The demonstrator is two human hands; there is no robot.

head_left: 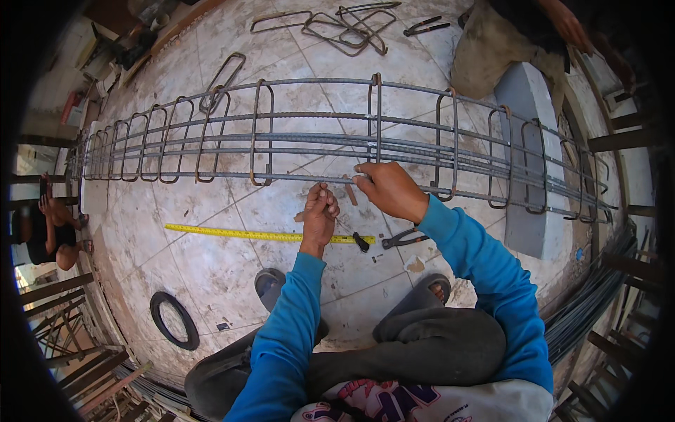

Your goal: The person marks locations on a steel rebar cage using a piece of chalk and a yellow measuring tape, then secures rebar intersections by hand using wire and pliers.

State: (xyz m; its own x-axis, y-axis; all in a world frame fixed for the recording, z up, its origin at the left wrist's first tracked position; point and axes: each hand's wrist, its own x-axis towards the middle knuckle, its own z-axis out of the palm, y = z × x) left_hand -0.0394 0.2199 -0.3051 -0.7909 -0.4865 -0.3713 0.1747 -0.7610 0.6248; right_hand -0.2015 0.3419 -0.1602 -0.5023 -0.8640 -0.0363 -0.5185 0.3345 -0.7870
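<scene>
A long cage of steel reinforcing bars (309, 115) stretches across the view, with rectangular stirrups (261, 133) spaced along it. My right hand (392, 190) is closed at the cage's near lower bar (295, 177), thumb and forefinger on it just below a pair of upright stirrup legs. Beside it, my left hand (320, 216) has its fingers curled together just under the same bar; whatever they hold is too small to make out. On the floor below lies a yellow measuring tape strip (260, 235), with a small black object (361, 242) and pincers (404, 239) near its right end.
Pale blocks (534, 228) support the cage at right and left. Loose stirrups (348, 32) and another pair of pincers (425, 27) lie beyond. A black wire coil (174, 320) rests lower left. One person (485, 49) sits at far right, another (53, 225) at left. Bars (598, 288) are stacked right.
</scene>
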